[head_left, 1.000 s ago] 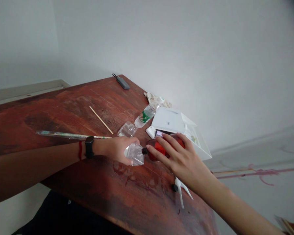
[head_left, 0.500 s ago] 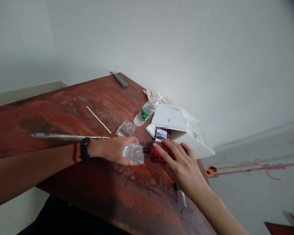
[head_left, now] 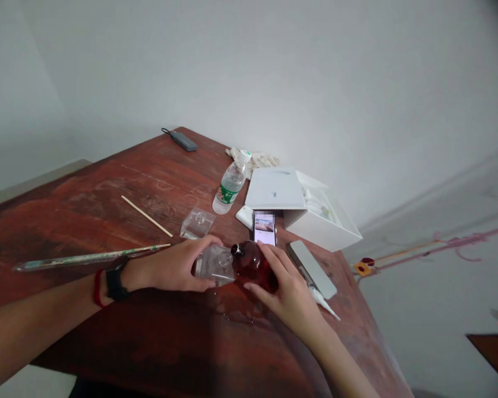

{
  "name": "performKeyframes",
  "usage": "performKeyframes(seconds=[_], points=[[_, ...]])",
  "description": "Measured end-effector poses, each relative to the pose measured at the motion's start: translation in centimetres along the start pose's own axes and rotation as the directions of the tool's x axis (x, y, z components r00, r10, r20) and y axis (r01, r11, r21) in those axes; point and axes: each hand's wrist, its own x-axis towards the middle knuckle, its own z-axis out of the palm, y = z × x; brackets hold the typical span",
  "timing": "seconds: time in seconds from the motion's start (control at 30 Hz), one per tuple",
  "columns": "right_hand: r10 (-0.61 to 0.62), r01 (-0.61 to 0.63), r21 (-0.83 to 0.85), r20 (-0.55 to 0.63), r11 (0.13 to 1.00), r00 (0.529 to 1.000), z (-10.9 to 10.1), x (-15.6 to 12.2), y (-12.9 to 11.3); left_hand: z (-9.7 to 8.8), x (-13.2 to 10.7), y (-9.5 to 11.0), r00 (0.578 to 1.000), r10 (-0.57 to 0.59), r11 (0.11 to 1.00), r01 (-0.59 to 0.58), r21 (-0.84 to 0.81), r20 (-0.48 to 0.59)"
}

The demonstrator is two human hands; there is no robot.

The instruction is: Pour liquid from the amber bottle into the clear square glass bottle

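A deep-red, rounded bottle [head_left: 254, 264] tilts beside a clear, boxy container [head_left: 216, 269] over the near part of a reddish-brown counter [head_left: 87, 204], its short black neck [head_left: 235, 250] angled up toward the container's top. The see-through container shows a round form on its upper face; whether bottle and container touch is unclear.

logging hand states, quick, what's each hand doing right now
Left hand: closed around a clear square-sided container.
Right hand: closed around a dark red bottle.
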Motion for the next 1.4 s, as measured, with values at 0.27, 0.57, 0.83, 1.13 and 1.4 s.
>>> performKeyframes(seconds=[0.27,0.57,0.83,1.13,1.4], points=[[0.105,-0.052,0.312,-0.156,0.949,0.982,3.0,-1.6,1.1,1.0,-0.4,-0.6,0.996,-0.088,0.995,0.089,0.047,-0.021],[0.164,-0.023,0.482,-0.253,0.876,0.953,3.7,-2.1,1.7,0.4,-0.3,-1.2,0.992,-0.124,0.954,0.121,0.273,-0.006],[0.140,-0.013,0.540,-0.195,0.842,0.971,3.3,-1.3,2.1,-0.3,-0.4,-1.9,0.996,-0.089,0.925,0.080,0.372,0.009],[0.144,-0.018,0.532,-0.197,0.847,0.970,3.2,-1.2,2.2,-0.1,-0.5,-2.8,0.995,-0.091,0.918,0.066,0.390,0.045],[0.138,-0.021,0.514,-0.190,0.858,0.972,3.2,-1.3,2.2,0.0,-0.4,-2.1,0.992,-0.113,0.919,0.084,0.385,0.054]])
